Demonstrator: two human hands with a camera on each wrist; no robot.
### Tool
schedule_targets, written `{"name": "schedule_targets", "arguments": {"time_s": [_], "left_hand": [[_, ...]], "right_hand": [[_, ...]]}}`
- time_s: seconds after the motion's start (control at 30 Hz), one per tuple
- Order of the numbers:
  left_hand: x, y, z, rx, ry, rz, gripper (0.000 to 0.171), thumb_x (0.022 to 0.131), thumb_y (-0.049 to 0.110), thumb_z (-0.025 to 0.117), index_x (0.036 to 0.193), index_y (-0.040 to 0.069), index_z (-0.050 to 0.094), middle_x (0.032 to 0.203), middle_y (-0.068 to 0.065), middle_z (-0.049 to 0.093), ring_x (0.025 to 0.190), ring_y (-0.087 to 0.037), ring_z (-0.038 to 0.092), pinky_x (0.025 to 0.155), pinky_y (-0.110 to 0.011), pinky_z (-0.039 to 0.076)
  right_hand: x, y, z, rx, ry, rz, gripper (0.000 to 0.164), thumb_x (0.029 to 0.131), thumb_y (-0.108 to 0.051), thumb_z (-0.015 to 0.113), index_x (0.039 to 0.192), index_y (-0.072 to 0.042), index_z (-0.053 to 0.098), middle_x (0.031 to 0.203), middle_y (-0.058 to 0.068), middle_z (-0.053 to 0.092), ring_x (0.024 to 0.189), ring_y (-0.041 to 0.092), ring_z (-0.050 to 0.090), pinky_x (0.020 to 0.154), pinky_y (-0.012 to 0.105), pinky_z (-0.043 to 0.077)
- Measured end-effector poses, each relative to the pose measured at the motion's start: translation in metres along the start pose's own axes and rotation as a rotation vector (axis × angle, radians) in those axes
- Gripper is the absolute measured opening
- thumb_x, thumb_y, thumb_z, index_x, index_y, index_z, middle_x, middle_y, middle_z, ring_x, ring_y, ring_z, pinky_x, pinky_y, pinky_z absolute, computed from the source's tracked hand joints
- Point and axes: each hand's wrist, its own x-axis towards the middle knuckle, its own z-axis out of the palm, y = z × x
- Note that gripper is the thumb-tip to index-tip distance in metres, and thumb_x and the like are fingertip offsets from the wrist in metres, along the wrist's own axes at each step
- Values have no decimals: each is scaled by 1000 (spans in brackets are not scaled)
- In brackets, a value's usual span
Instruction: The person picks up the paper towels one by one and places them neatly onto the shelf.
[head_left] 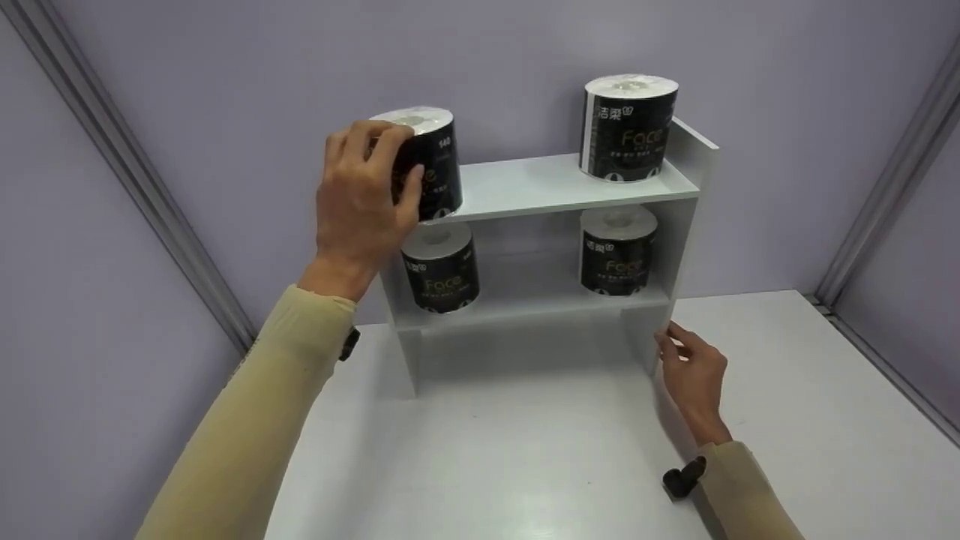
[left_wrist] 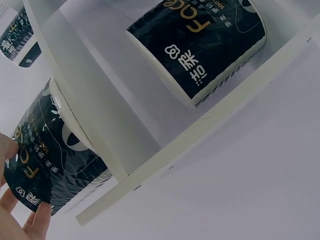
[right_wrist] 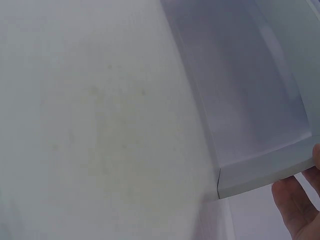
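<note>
My left hand (head_left: 361, 193) grips a toilet paper roll (head_left: 441, 169) in black wrapping at the left end of the white shelf's (head_left: 525, 186) top board. Its fingers reach over the top and far side, with the thumb on the front. From below, the left wrist view has this roll (left_wrist: 62, 150) over the board's end, fingertips (left_wrist: 41, 220) at its lower edge. Low on the right, my right hand (head_left: 696, 379) pinches the front edge of the shelf's side panel (right_wrist: 265, 172), its fingers (right_wrist: 294, 202) on the outer side.
Another roll (head_left: 630, 139) stands at the top board's right end. Two more, one left (head_left: 442, 281) and one right (head_left: 616, 264), stand on the lower board. The shelf is on a white table (head_left: 510, 465) before a pale wall (head_left: 517, 67), with metal frame posts (head_left: 892, 180) at the sides.
</note>
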Motion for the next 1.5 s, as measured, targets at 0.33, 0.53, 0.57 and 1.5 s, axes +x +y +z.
{"name": "schedule_targets", "arguments": {"time_s": [0.33,0.53,0.57,1.5], "left_hand": [[3,-15,0,-93,-6,18,35,99,25,77,130,9,69,130,-15,66,121,-38,54,108,-50,52],[3,-24,0,-110,-6,46,37,101,31,77,130,10,70,131,-13,66,121,-35,54,106,-47,53],[2,-24,1,-107,-6,51,37,101,31,76,131,10,70,131,-13,66,121,-35,54,106,-47,54],[10,-28,11,-86,-12,2,36,101,30,77,131,12,70,131,-11,66,123,-35,55,110,-49,53]], "right_hand": [[-1,-7,-1,7,3,13,26,101,-2,72,126,5,76,115,25,78,80,0,71,67,2,55],[0,-7,0,-2,12,-3,25,101,-3,72,125,4,76,113,24,79,83,22,78,66,2,55],[0,-6,0,-3,12,-5,25,101,-3,73,125,4,77,113,24,79,82,20,78,66,2,55],[-2,-4,1,4,0,3,27,101,-1,71,127,6,74,117,25,77,80,-18,61,66,1,54]]}}
